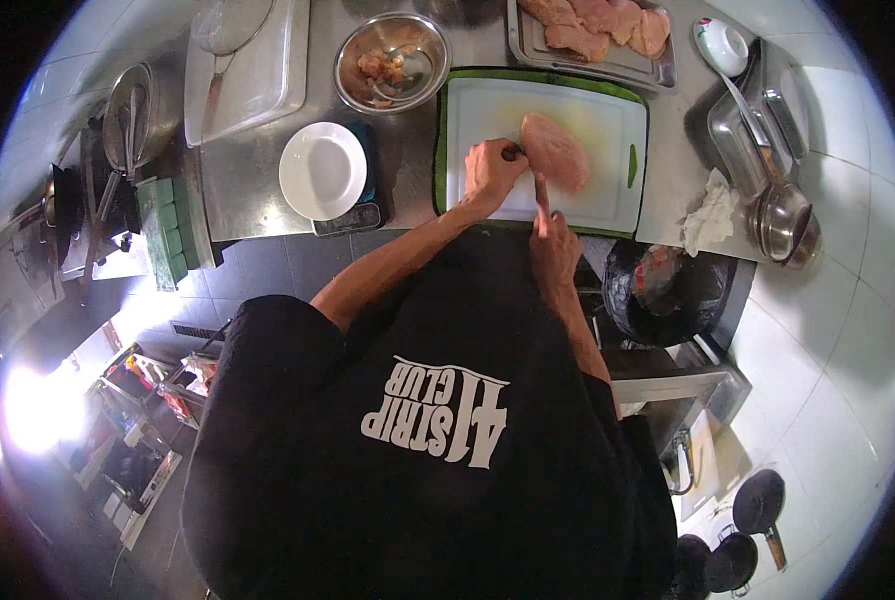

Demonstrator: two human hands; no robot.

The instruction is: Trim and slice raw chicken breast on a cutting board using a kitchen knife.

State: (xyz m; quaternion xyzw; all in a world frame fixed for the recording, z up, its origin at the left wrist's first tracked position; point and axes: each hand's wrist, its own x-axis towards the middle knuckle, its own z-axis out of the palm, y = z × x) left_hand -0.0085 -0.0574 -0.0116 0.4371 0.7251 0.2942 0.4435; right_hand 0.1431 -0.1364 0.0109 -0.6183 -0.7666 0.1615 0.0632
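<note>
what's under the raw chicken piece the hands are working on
A white cutting board with a green rim lies under the chicken piece. The board beneath the meat and the left hand is covered.

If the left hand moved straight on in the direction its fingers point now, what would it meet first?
The left hand lies on the white cutting board with a green rim, fingers pointing toward the pale pink raw chicken piece. It would probably meet that meat first; they already look nearly touching, though depth is unclear.

Steel counter [238, 190], white cutting board [608, 120], metal bowl [392, 62], white plate [323, 170], meat tray [528, 45]
</note>
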